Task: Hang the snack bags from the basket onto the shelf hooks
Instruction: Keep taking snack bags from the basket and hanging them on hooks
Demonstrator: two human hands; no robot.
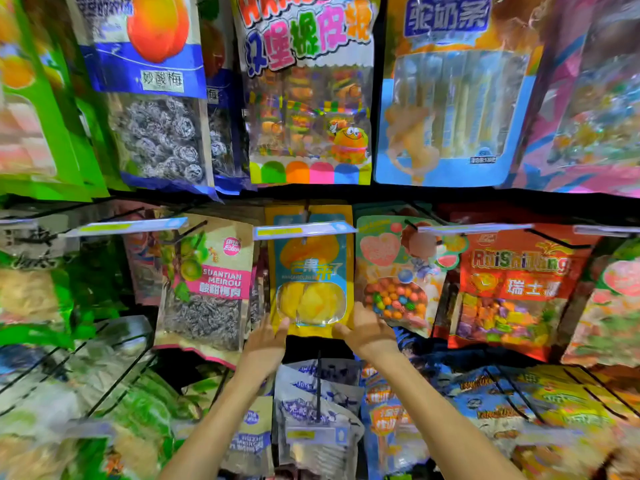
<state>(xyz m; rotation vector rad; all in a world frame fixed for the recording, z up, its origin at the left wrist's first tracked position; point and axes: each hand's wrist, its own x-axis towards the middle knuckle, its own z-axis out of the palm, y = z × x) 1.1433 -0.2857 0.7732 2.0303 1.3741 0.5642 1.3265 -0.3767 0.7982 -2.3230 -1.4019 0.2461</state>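
The yellow mango bag hangs mid-row between a plum bag on its left and a candy bag on its right. The left hand and right hand pinch its lower corners, thumbs in front. It looks light, glossy and floppy, so the corners steer it best, though the top edge near the hole would give more control.

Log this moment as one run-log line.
step: hanging | yellow mango bag: upright, middle row | left hand: holds bottom-left corner | right hand: holds bottom-right corner

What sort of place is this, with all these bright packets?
Probably a shop's snack aisle. Snack bags hang in rows from wire hooks, price tags clip onto hook ends, and the left hand and right hand grip a yellow mango bag among them.
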